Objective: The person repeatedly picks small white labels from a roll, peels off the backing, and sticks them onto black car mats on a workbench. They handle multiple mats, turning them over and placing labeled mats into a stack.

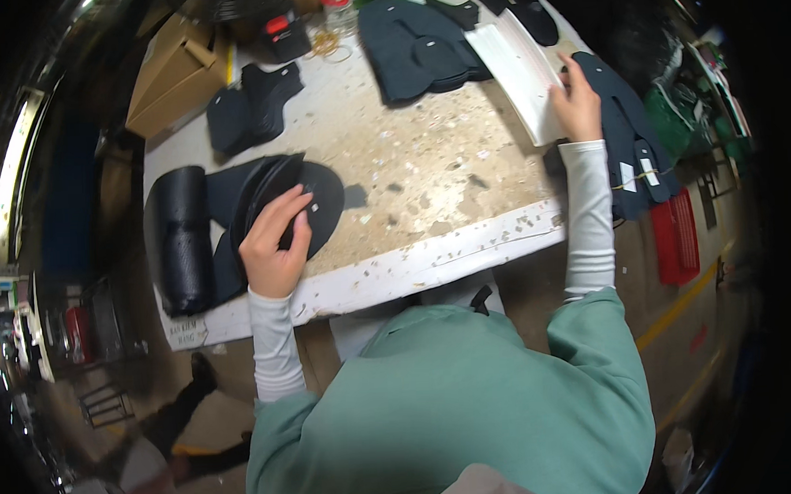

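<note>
My left hand rests on a fanned stack of black, rounded flat pieces at the table's near left. Its thumb is apart from the fingers, and a small white label shows beside the fingertips. At the far right, my right hand is over the edge of a long white pad of paper sheets. Its index finger and thumb are apart; I see nothing between them. The other fingers are partly hidden.
A rolled black textured piece lies at the left edge. Black cut pieces lie at the back, with more bundled pieces overhanging the right edge. A cardboard box and a bottle stand behind; a red crate is beside the table.
</note>
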A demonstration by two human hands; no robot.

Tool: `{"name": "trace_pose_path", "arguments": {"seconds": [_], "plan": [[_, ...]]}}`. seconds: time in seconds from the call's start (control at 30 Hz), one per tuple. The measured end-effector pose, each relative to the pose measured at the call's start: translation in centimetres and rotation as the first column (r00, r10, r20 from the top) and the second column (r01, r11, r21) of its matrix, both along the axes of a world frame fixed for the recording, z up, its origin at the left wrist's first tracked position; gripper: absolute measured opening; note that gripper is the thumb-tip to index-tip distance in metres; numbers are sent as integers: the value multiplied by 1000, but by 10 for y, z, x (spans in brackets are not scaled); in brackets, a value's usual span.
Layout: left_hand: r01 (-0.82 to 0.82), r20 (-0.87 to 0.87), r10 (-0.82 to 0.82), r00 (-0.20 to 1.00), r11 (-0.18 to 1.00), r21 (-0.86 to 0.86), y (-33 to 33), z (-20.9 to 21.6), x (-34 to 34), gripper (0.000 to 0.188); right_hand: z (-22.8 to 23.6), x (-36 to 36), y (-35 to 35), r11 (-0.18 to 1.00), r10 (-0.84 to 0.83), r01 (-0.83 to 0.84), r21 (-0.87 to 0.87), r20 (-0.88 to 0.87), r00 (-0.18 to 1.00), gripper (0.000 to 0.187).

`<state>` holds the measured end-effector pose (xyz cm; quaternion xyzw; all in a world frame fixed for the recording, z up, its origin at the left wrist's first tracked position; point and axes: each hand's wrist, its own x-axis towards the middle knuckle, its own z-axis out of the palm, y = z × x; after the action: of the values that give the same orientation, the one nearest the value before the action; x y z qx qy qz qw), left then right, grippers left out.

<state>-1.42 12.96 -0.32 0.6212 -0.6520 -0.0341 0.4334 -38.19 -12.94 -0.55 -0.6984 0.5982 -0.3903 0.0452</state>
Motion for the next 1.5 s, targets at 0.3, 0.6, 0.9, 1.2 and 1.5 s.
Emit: {"name": "trace_pose_path", "arguments": {"seconds": [0.3,0.6,0.9,1.2,1.5], "plan": [[-32,364,-40,931,981,190,9,-8,8,37,24,86,46,758,649,-651,-42,153,745,27],[-131,194,117,974,989,62,14,3,14,37,-4,206,89,292,916,-911,291,188,354,10],[-163,430,95,898,979,124,20,-15,3,33,-38,254,116,455,883,-887,79,-172,437,8],[-355,238,391,889,917,-183,23,-9,11,14,-29,231,95,501,865,-865,32,-5,501,11],[-442,232,497,836,861,-252,20,-2,15,16,-50,247,114,327,868,-941,-85,-367,334,11]]}}
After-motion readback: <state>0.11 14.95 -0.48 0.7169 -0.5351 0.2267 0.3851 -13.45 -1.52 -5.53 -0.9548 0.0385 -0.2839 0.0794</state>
